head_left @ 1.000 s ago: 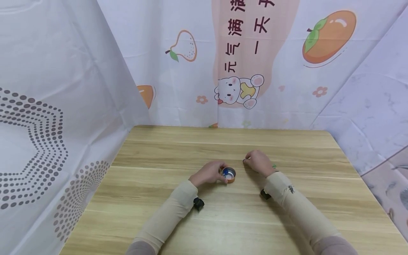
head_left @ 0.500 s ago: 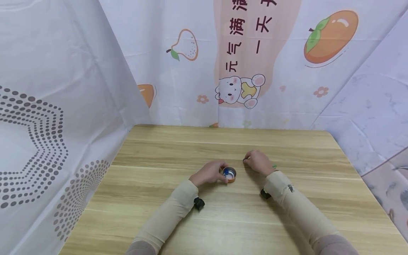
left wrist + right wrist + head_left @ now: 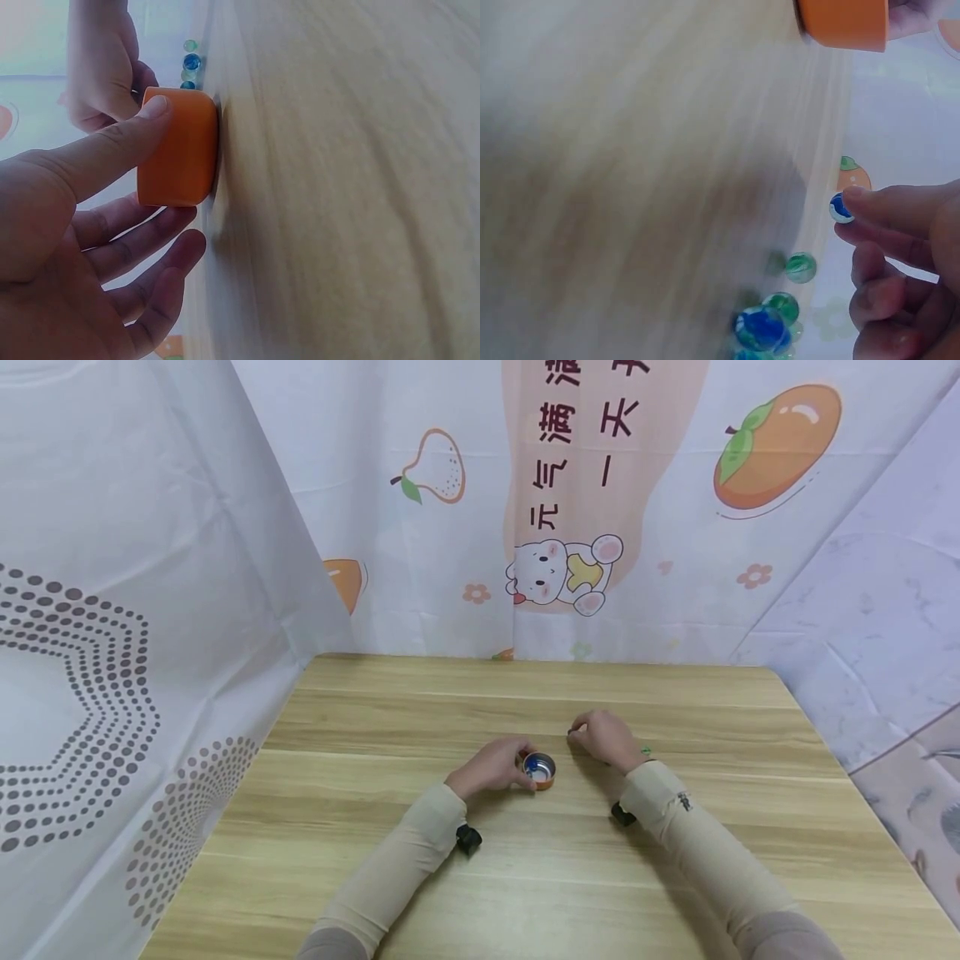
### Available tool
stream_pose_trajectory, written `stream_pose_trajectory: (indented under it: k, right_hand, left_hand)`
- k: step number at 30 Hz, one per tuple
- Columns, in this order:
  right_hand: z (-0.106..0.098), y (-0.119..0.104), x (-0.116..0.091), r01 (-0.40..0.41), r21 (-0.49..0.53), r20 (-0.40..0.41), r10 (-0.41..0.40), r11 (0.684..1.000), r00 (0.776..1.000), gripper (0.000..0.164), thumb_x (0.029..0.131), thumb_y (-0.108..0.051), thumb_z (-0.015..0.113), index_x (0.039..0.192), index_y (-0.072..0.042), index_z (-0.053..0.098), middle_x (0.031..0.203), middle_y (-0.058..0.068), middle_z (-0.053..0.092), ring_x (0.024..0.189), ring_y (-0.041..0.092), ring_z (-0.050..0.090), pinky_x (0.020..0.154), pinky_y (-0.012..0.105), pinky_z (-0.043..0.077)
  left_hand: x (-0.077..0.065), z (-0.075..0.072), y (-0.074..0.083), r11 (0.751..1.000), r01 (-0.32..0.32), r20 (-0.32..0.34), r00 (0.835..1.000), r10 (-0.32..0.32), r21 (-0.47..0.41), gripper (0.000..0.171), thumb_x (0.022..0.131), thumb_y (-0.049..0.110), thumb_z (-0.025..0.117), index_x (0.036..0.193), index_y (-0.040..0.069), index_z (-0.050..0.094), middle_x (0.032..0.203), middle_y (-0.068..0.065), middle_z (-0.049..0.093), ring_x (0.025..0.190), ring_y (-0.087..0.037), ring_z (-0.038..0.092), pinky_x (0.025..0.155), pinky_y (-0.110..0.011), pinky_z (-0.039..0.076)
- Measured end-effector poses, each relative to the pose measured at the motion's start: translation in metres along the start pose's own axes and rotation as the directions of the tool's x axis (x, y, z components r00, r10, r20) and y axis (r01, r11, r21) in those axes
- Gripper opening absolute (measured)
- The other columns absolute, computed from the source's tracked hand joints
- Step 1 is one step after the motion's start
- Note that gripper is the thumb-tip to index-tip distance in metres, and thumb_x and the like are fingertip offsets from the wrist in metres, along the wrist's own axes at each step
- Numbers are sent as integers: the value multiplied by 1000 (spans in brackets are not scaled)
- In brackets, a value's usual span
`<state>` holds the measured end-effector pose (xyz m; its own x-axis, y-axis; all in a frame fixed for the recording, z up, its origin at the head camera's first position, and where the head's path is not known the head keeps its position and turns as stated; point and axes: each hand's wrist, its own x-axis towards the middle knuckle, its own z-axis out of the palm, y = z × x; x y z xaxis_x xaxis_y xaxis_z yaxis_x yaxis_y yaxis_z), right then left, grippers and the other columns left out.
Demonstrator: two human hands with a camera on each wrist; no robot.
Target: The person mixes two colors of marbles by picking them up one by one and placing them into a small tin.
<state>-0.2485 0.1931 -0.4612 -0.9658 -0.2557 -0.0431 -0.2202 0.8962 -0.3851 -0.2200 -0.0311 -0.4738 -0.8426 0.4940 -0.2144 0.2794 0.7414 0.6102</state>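
An orange round tin [image 3: 184,150] with a silvery inside stands on the wooden table, its mouth up in the head view. Something blue [image 3: 534,766], likely a marble, shows inside it. My left hand [image 3: 493,767] grips the tin's side between thumb and fingers. To the right and slightly farther back, my right hand [image 3: 606,740] pinches a blue-and-white glass marble [image 3: 841,208] between thumb and fingertip. In the right wrist view this marble is off the table. Below it lie a green marble [image 3: 801,267] and a larger-looking blue one [image 3: 763,328].
Several more green and blue marbles sit grouped on the wooden table [image 3: 420,710] by the right hand, mostly hidden by it in the head view. A small green marble [image 3: 646,751] shows beside the right wrist. A printed curtain [image 3: 420,552] hangs behind the table.
My right hand has shifted slightly left and up with the pinched marble. The left hand and the tin stay in place.
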Motion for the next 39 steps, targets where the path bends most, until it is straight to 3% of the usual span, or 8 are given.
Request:
stream_pose_trajectory:
  k: [6, 18, 29, 39]
  right_hand:
    - [-3, -2, 0, 26, 15, -17, -26, 1000, 1000, 22, 90, -22, 69, 101, -4, 74, 88, 11, 73, 67, 16, 58, 59, 29, 46]
    - [-10, -4, -7, 65, 66, -21, -64, 996, 998, 20, 93, -19, 65, 104, -5, 74, 89, 10, 72, 66, 15, 56, 58, 28, 44]
    - [-12, -9, -11, 90, 124, -37, -86, 988, 996, 20, 92, -22, 67, 103, -7, 75, 97, 12, 73, 85, 23, 65, 73, 40, 53]
    - [-10, -11, -15, 164, 201, -32, -161, 966, 986, 18, 92, -20, 67, 100, -5, 75, 97, 11, 73, 84, 19, 65, 74, 37, 53]
  left_hand:
    - [0, -1, 0, 1000, -3, 1, 1000, 3, 2, 52, 78, 31, 83, 123, 16, 61, 114, 1, 65, 103, -13, 59, 93, -32, 47]
    - [-1, -1, 2, 1000, 4, 8, 1000, -4, -12, 51, 77, 29, 83, 122, 16, 61, 113, 0, 65, 103, -14, 59, 91, -32, 47]
    - [-1, -1, 1, 1000, -6, 7, 1000, 6, 2, 49, 79, 28, 82, 122, 15, 61, 111, 0, 65, 98, -12, 59, 87, -30, 47]
    - [0, 0, 0, 1000, -1, 6, 1000, 1, -15, 51, 77, 28, 84, 121, 16, 62, 110, 1, 65, 98, -12, 58, 87, -30, 47]
